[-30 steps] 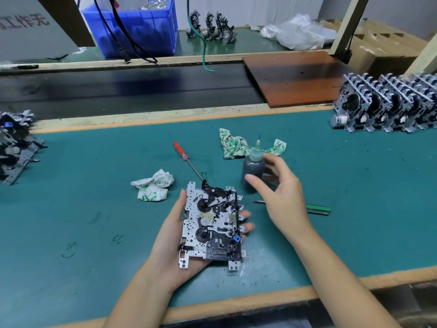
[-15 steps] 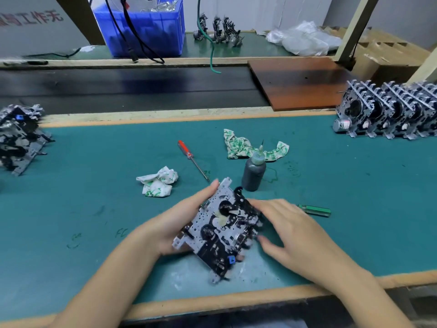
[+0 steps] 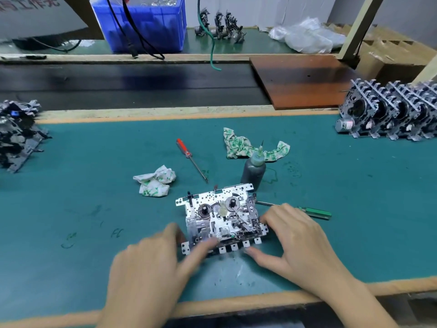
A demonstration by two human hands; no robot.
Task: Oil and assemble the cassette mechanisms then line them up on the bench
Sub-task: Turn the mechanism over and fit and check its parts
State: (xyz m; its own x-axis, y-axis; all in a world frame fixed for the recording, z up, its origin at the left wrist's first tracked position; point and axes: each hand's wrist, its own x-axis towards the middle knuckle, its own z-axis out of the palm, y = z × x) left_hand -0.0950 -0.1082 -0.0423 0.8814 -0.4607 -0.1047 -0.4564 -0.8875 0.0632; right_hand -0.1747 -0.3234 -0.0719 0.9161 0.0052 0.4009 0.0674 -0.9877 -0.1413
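The cassette mechanism [image 3: 222,216] lies flat on the green desk [image 3: 94,185] near its front edge, its row of small tabs facing the person. The left hand [image 3: 151,263] is blurred; its fingers reach to the mechanism's near-left corner, and whether this grip pinches the plate or only touches it I cannot tell. The right hand [image 3: 295,240] holds the near-right side, thumb against the front edge and fingers curled over the right end. Just behind the mechanism stands the dark oil bottle [image 3: 253,170], with a crumpled printed cloth [image 3: 238,145] beyond it. A red-handled screwdriver [image 3: 190,158] and a crumpled wipe [image 3: 156,181] lie to the left behind, a green-handled tool [image 3: 314,213] just right of the right hand. A row of finished mechanisms [image 3: 390,114] stands upright far right; a heap of mechanisms [image 3: 16,133] lies far left.
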